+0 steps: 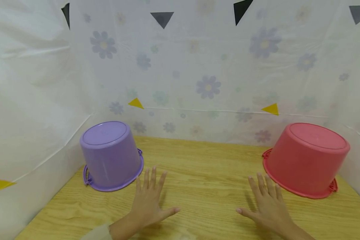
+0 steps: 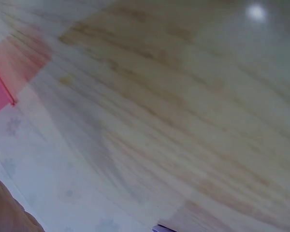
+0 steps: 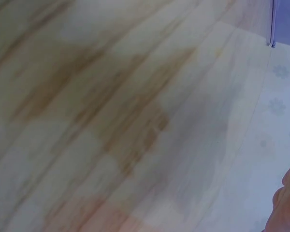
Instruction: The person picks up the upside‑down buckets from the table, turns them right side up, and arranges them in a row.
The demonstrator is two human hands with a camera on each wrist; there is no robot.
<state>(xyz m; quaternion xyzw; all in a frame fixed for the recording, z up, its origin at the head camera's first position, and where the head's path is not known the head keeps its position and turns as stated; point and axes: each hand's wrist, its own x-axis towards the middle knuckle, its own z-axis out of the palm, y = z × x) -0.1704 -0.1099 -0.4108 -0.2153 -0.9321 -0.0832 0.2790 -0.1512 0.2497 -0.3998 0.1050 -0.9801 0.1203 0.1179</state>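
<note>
A purple bucket (image 1: pixel 112 163) stands upside down on the left of the wooden table (image 1: pixel 204 166), its handle low against the rim. On the right a red bucket (image 1: pixel 306 163) is likewise turned over. My left hand (image 1: pixel 148 201) is spread above the table just in front of the purple bucket, holding nothing. My right hand (image 1: pixel 268 206), also spread and holding nothing, is near the red bucket's front left rim. In the wrist views only the edges of the left hand (image 2: pixel 9 210) and right hand (image 3: pixel 287 203) show. What lies under the buckets is hidden.
A white flowered sheet (image 1: pixel 180 73) hangs behind the table, with plain white sheeting (image 1: pixel 33 83) on the left side. Black triangles (image 1: pixel 163 19) and yellow triangles (image 1: pixel 136 103) mark the sheets. Bare wood lies between the two buckets.
</note>
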